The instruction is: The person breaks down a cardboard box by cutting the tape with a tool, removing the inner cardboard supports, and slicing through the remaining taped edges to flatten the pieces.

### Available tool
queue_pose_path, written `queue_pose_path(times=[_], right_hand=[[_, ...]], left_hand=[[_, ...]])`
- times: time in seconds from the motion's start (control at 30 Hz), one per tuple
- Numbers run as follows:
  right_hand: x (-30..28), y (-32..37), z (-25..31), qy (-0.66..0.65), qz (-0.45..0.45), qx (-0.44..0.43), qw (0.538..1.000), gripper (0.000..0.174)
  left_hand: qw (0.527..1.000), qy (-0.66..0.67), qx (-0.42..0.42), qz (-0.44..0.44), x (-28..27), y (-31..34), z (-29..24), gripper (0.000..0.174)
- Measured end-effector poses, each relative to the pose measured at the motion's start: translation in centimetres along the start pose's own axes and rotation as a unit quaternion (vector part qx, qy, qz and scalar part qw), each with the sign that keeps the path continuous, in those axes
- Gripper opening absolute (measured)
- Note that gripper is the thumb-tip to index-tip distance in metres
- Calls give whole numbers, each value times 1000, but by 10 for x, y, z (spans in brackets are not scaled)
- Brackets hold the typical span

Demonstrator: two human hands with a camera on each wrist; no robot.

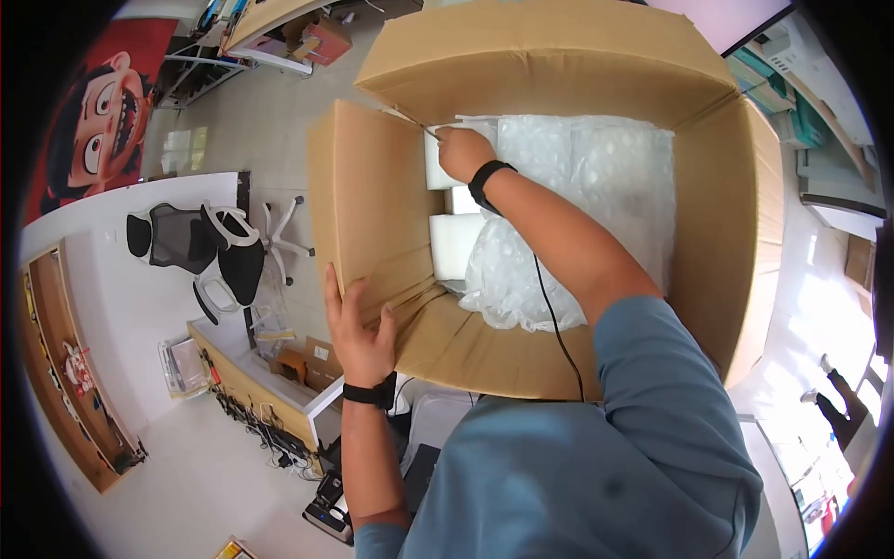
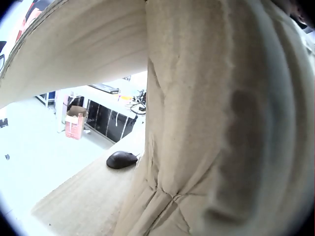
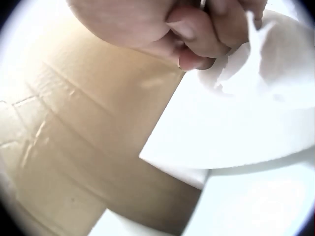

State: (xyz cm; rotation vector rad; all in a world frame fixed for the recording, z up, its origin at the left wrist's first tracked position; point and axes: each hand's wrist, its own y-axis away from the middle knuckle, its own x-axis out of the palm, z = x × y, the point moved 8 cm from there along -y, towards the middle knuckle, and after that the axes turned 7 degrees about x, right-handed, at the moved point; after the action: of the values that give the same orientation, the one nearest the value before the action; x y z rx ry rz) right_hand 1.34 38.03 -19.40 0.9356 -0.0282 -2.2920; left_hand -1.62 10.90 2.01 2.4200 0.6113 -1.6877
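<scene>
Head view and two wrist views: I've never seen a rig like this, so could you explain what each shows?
There is no machine here: a person works with bare hands. The head view looks down from a camera worn on the head; the other two come from one on each wrist.

The open cardboard box contains bubble wrap and white blocks. The left hand rests on the box's side, fingers spread. The right hand is inside, fingers curled beside the upper white block; whether its grip holds anything is unclear.

The left wrist view is mostly cardboard; the right shows curled fingers by white material.
</scene>
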Motion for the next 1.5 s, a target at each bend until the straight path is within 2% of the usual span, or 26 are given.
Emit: queue_pose_path(times=[0.07,0.13,0.2,0.33,0.63,0.93,1.0,1.13,1.27,1.33,1.5], right_hand=[[-8,-1,-6,-94,-65,-22,993,33],[-7,-6,-12,-132,-26,11,991,31],[-7,-6,-13,-164,-26,15,986,30],[1,-5,-14,-175,-18,37,984,30],[15,5,-14,-185,-28,-12,982,25],[23,35,-8,-163,10,-35,986,24],[30,44,-10,-174,40,-12,984,24],[35,59,-7,-168,23,-27,985,23],[41,74,-4,-155,47,-31,986,23],[48,80,-9,-186,100,13,977,23],[53,104,-7,-163,80,-9,983,24]], left_hand=[[1000,3,-4,2,1,0,0,43],[1000,8,-8,5,2,0,1,44],[1000,-1,5,0,1,0,0,44],[1000,6,-3,12,4,0,0,45],[1000,-2,8,0,2,1,0,45],[1000,3,3,-5,1,0,0,46],[1000,6,9,-9,1,0,-1,46],[1000,3,6,-5,2,0,3,46],[1000,4,3,-10,2,1,3,46],[1000,6,2,-11,2,0,3,46],[1000,8,4,-15,1,1,3,46]])
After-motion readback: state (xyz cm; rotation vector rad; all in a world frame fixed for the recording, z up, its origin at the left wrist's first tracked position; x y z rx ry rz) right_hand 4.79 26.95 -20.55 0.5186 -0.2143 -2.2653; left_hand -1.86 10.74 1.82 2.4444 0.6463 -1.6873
